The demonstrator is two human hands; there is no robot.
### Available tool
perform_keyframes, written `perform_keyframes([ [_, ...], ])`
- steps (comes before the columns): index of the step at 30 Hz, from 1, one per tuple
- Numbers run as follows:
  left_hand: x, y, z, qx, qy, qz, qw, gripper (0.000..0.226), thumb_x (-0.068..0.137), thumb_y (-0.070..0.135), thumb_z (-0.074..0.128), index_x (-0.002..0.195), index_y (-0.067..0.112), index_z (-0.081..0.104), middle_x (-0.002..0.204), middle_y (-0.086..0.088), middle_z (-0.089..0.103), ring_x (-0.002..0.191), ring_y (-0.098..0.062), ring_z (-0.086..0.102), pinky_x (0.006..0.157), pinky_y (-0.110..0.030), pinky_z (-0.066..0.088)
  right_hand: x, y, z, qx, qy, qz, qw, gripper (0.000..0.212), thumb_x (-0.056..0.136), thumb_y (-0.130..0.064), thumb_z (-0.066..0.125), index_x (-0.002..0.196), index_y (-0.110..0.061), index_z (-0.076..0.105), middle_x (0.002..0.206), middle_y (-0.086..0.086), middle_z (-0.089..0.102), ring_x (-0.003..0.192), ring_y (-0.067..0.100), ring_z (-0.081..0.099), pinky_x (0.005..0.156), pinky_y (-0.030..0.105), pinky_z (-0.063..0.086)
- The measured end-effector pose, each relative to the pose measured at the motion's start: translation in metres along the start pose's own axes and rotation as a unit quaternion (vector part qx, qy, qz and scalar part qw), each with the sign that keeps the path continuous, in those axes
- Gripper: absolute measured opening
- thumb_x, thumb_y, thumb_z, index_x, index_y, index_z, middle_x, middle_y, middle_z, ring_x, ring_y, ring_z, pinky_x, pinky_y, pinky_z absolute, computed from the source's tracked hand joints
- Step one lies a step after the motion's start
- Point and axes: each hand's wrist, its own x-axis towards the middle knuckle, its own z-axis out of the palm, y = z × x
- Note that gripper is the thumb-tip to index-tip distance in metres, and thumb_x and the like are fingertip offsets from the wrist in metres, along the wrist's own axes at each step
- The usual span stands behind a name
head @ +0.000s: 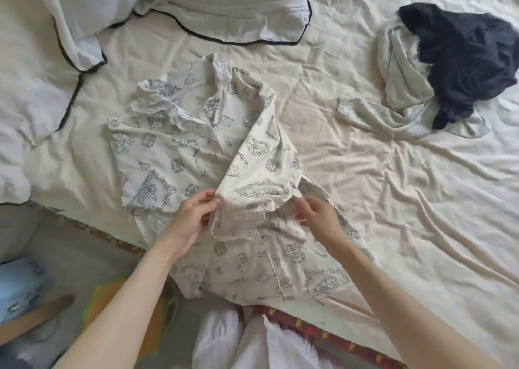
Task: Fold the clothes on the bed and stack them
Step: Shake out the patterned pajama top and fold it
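Observation:
A cream garment printed with blue drawings (179, 149) lies spread across the near edge of the bed, one side folded inward over its middle. My left hand (193, 217) pinches the lower left corner of that folded flap. My right hand (317, 217) pinches the cloth at the flap's lower right. At the far right a dark navy garment (466, 57) lies crumpled on top of a pale grey-green garment (398, 87), both unfolded.
Wrinkled cream sheet (365, 172) covers the bed. Two pillows with dark piping (219, 6) lie at the top left. The bed's patterned edge (337, 337) runs along the bottom. A person's leg and foot (36, 312) are at the lower left on the floor.

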Motion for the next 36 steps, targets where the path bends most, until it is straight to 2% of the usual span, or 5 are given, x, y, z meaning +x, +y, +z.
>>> perform_keyframes([
  [10, 0.039, 0.011, -0.078, 0.473, 0.022, -0.126, 0.872, 0.032, 0.089, 0.006, 0.046, 0.059, 0.015, 0.042, 0.062, -0.003, 0.041, 0.056, -0.018, 0.039, 0.057, -0.027, 0.029, 0.063, -0.043, 0.028, 0.297, 0.024, 0.198, 0.934, 0.038, 0.1, -0.018, 0.042, 0.129, 0.007, 0.046, 0.13, 0.036, 0.047, 0.121, 0.048, 0.048, 0.103, 0.049, 0.043],
  [13, 0.056, 0.032, -0.064, 0.578, 0.058, -0.078, 0.81, 0.02, 0.093, 0.015, 0.044, 0.076, 0.021, 0.052, 0.076, -0.001, 0.052, 0.068, -0.022, 0.051, 0.063, -0.028, 0.037, 0.071, -0.043, 0.035, 0.273, 0.123, 0.189, 0.935, 0.03, 0.098, -0.023, 0.047, 0.103, 0.003, 0.061, 0.084, 0.018, 0.072, 0.076, 0.027, 0.071, 0.063, 0.03, 0.059],
  [24, 0.175, 0.121, 0.032, 0.467, 0.086, 0.153, 0.867, 0.04, 0.095, 0.033, 0.05, 0.125, 0.006, 0.053, 0.118, -0.008, 0.06, 0.113, -0.026, 0.054, 0.091, -0.033, 0.041, 0.127, -0.07, 0.026, 0.233, 0.106, 0.254, 0.933, 0.036, 0.095, -0.034, 0.054, 0.078, -0.002, 0.054, 0.081, 0.014, 0.061, 0.064, 0.022, 0.06, 0.064, 0.034, 0.057],
  [30, 0.219, 0.14, 0.06, 0.452, 0.159, 0.082, 0.874, 0.028, 0.094, 0.032, 0.05, 0.077, 0.012, 0.057, 0.073, -0.003, 0.055, 0.076, -0.028, 0.052, 0.055, -0.027, 0.032, 0.153, -0.076, 0.017, 0.453, 0.066, 0.328, 0.826, 0.019, 0.09, -0.019, 0.063, 0.103, -0.005, 0.061, 0.088, 0.01, 0.066, 0.072, 0.023, 0.062, 0.067, 0.036, 0.051],
  [36, 0.246, 0.173, 0.081, 0.276, 0.174, 0.146, 0.934, 0.026, 0.1, 0.02, 0.044, 0.118, 0.009, 0.059, 0.096, 0.006, 0.058, 0.088, -0.011, 0.048, 0.063, -0.016, 0.039, 0.154, -0.071, -0.009, 0.672, 0.136, 0.212, 0.696, 0.012, 0.093, -0.009, 0.057, 0.101, -0.002, 0.063, 0.08, 0.008, 0.07, 0.066, 0.016, 0.068, 0.053, 0.028, 0.054],
])
